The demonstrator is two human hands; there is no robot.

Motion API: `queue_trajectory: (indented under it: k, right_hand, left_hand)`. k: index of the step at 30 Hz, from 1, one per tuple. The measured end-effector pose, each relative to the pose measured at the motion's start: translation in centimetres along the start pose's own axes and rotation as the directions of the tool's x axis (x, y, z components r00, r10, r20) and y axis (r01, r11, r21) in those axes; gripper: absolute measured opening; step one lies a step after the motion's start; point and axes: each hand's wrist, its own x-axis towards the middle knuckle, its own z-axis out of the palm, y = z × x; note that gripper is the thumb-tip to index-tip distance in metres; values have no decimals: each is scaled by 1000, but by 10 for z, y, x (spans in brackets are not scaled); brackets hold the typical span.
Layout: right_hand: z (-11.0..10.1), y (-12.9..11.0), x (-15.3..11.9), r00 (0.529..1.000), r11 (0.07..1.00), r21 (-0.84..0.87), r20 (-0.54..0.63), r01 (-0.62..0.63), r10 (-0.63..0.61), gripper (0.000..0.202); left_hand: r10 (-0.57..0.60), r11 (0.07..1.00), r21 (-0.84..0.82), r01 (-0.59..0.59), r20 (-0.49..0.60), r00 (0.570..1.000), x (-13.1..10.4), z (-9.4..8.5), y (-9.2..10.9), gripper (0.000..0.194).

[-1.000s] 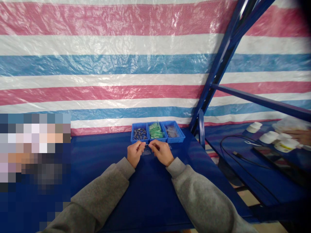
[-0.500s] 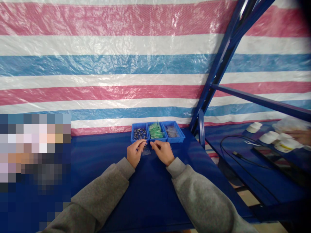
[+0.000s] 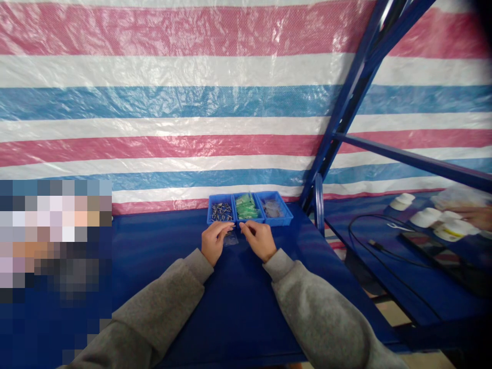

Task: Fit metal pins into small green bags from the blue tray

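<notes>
My left hand [image 3: 216, 242] is closed in a pinch in front of the left blue bin [image 3: 209, 210], which contains small metal pieces. What its fingertips hold is too small to make out. My right hand [image 3: 260, 240] is also pinched, its fingertips a short gap to the right of the left ones, and anything between them is too small to tell. A small clear plastic bag [image 3: 231, 239] shows just below the fingertips. Green packets [image 3: 246, 206] fill the middle bin, and clear bags [image 3: 272, 208] lie in the right bin [image 3: 283, 222].
The blue table [image 3: 238, 307] extends beneath my forearms. A blue metal frame [image 3: 332, 138] rises behind its right side. On another table at right are white rolls [image 3: 425, 217], a black cable [image 3: 400, 257] and a person's hand [image 3: 474, 217]. The far left is pixelated.
My left fingertips have shifted slightly right, toward the right hand. My right hand has barely moved. The bins stand as before.
</notes>
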Motion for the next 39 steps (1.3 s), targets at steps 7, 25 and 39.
queue_trajectory:
  k: [7, 25, 39]
  right_hand:
    - [0, -4, -1, 996, 996, 82, 77, 31, -38, 25]
    - [0, -3, -1, 995, 993, 122, 100, 8, -21, 23]
    - [2, 0, 1, 993, 996, 82, 106, 37, -46, 31]
  left_hand:
    - [-153, 981, -111, 161, 74, 985, -4, 4, -2, 25]
    - [-146, 989, 42, 144, 62, 987, 1, -1, 7, 30]
    - [-43, 996, 81, 42, 5, 999, -1, -3, 7, 22]
